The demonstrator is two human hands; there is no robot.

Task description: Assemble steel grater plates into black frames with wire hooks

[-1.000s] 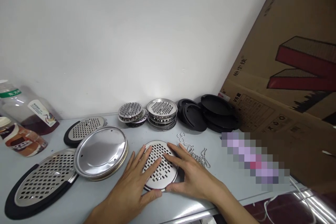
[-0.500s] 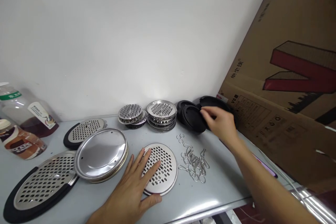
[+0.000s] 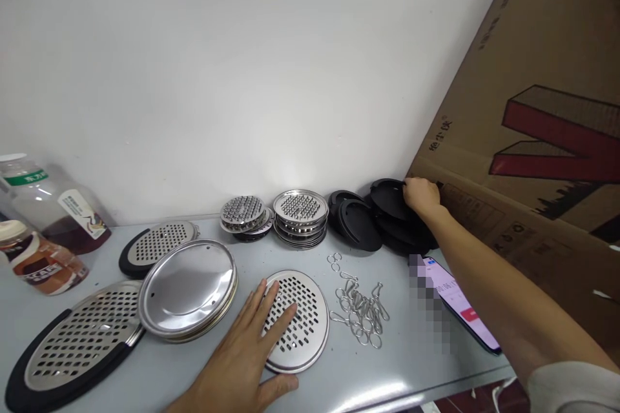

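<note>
A white wall (image 3: 242, 77) backs the scene, and a large cardboard box (image 3: 542, 45) slants along the right side of a grey table (image 3: 387, 364). At front left lies a black-rimmed perforated plate (image 3: 90, 339), overlapped at its right end by a stack of polished steel discs (image 3: 186, 284); a bottle (image 3: 62, 206) and a labelled jar (image 3: 43, 264) stand at the left edge. At back right, a group of black round dishes (image 3: 361, 224) sits by the box, and the right hand (image 3: 422, 195) is at the right edge of the upper dish (image 3: 387, 199). Its fingers are drawn in narrowly, but their tips are hidden, so I cannot tell whether they pinch the rim. The left hand (image 3: 252, 335) lies spread wide, fingers flat on the left part of a perforated steel disc (image 3: 303, 319) at the front. From that disc, the upper dish lies back and to the right, well apart, with the right hand far the nearer to it; both pieces are round, so neither has a long axis. Two smaller stacks of toothed grating discs (image 3: 300, 206) stand behind. Just right of the disc lies a heap of wire clips (image 3: 361, 310), with small rings (image 3: 334, 262) beyond.
</note>
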